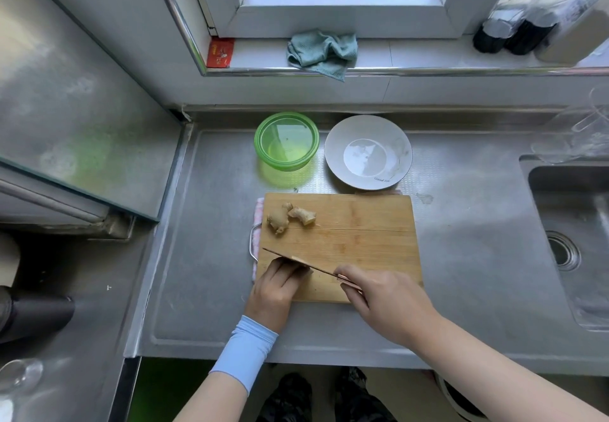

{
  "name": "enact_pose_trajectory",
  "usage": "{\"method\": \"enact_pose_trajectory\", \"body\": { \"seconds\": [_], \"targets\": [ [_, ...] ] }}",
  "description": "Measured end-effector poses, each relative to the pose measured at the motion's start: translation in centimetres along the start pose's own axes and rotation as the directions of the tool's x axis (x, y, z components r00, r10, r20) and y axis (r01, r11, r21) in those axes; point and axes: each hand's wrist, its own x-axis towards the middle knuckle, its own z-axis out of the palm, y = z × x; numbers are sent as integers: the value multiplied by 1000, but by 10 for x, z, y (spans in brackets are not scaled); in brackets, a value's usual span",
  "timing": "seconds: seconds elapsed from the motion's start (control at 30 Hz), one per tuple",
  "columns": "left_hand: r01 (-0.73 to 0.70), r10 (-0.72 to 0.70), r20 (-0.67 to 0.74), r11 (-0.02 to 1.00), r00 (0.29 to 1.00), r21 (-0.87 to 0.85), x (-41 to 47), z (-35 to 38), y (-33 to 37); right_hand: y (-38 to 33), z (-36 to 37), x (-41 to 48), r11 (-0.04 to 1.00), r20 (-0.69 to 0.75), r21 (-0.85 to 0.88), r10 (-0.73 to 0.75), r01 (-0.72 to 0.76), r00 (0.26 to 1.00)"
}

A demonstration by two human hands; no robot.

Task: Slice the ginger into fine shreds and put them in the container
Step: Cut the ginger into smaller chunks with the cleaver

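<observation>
The ginger (290, 218), in 2 pieces, lies at the upper left of the cutting board (356, 243) at frame centre; the green container (286, 140) and a grey plate (368, 152) stand side by side on the tabletop (461, 256) just beyond the board's far edge. The right hand (379, 299) grips the handle of the knife (296, 261), its blade running diagonally across the board's lower left, where the left hand (280, 284) curls its fingers against the blade; whether it holds anything cannot be told. The sink (576, 240) bounds the tabletop at the frame's right edge.

steel counter (461, 256): green container (286, 164), grey plate (368, 153), cloth (258, 214) beneath board (356, 240)
</observation>
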Motion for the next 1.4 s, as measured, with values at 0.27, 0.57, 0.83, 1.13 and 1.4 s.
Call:
{"method": "enact_pose_trajectory", "body": {
  "seconds": [0.27,0.57,0.83,1.13,1.4],
  "targets": [
    [16,-16,-35,1000,999,-7,5,-4,3,-4,-4,1,1000,43,-2,28,-27,999],
    [25,-24,35,999,999,-37,4,-1,-2,-6,-13,-2,997,92,20,68,-70,993],
    [14,-10,49,996,999,-86,5,-3,-5,-9,-18,0,997,131,11,79,-81,988],
    [-9,10,28,999,1000,-51,4,-3,-3,-5,-17,-2,996,138,21,81,-85,987],
    [24,-22,28,998,999,-64,4,-3,-2,-2,-20,5,994,197,44,92,-103,976]
  ]
}}
